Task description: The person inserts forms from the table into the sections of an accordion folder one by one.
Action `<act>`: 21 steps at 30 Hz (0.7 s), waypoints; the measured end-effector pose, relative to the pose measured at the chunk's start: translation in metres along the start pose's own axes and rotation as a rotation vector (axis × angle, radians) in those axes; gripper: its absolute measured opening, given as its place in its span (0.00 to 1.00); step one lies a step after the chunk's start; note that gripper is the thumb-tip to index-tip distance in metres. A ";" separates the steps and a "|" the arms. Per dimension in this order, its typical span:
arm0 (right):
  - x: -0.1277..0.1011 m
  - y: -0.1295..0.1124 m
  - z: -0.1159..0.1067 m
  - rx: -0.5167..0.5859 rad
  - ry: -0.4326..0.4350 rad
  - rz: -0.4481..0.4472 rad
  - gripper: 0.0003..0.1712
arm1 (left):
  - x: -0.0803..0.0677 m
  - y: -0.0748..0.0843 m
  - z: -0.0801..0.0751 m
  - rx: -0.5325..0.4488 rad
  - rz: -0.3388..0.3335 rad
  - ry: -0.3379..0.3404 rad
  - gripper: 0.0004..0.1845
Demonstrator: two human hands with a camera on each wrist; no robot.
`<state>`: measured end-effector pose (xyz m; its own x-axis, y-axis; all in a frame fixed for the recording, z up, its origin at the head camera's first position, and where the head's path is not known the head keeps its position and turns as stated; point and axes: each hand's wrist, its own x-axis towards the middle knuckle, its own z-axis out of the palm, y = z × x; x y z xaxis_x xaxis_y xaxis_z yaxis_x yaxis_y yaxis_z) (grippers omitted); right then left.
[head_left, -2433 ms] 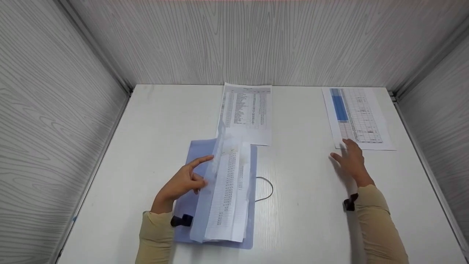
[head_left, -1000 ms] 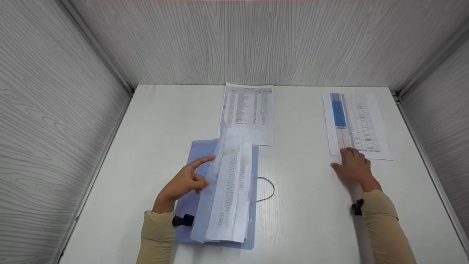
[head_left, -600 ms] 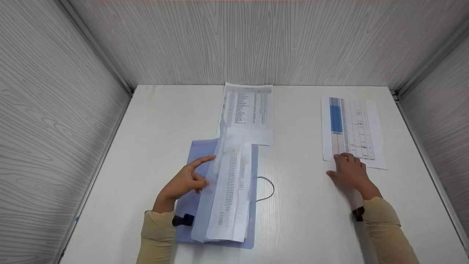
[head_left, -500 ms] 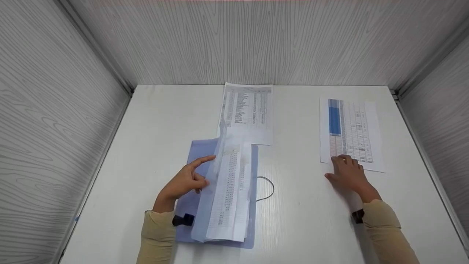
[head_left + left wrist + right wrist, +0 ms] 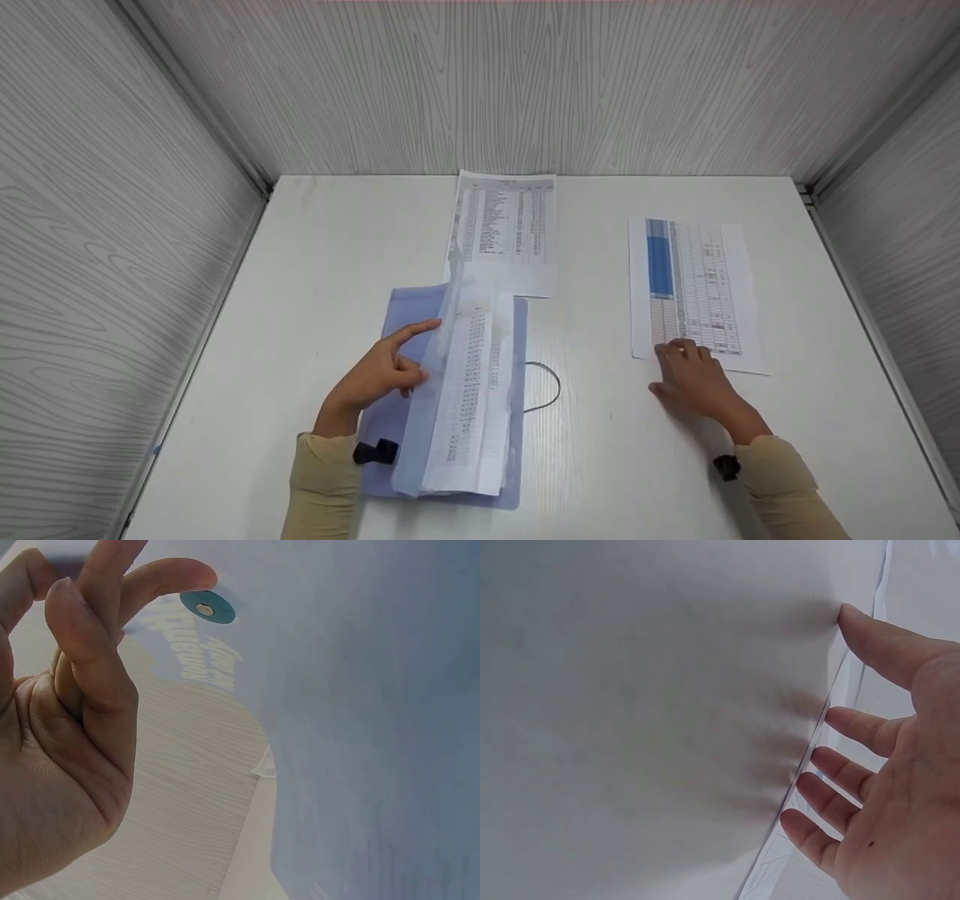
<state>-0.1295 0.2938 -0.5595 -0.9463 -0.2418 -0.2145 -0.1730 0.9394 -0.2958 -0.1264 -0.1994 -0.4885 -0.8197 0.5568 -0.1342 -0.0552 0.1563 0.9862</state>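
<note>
My left hand [image 5: 379,369] [image 5: 71,712] leans on the raised clear flap [image 5: 360,720] of a pale blue folder [image 5: 401,311], index finger stretched along it. Printed sheets [image 5: 469,390] lie in the folder. A round teal snap [image 5: 208,610] sits on the flap by my fingertip. My right hand [image 5: 690,376] [image 5: 889,765] lies flat with straight fingers pressing the near edge of a printed sheet with a blue block [image 5: 694,289] on the right side of the white table [image 5: 322,247].
Another printed sheet [image 5: 506,225] lies at the table's back middle, touching the folder's far end. A thin dark elastic loop [image 5: 551,386] curls out from the folder's right side. Grey wood-grain walls close in the table on three sides.
My right hand has dragged the blue-block sheet toward me and to the left, turning it a little. The left hand and the folder have stayed where they were.
</note>
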 end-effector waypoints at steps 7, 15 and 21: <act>0.001 0.002 0.000 0.054 0.025 -0.021 0.37 | 0.000 0.000 -0.001 0.011 0.004 0.008 0.41; 0.013 0.032 -0.014 0.234 0.101 0.035 0.36 | -0.002 0.000 0.000 0.033 0.013 0.012 0.40; 0.022 0.059 -0.028 0.267 0.091 0.084 0.41 | -0.002 0.001 0.000 0.026 0.012 0.010 0.40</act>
<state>-0.1683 0.3508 -0.5553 -0.9770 -0.1318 -0.1679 -0.0264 0.8552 -0.5177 -0.1250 -0.2005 -0.4875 -0.8259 0.5507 -0.1211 -0.0303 0.1711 0.9848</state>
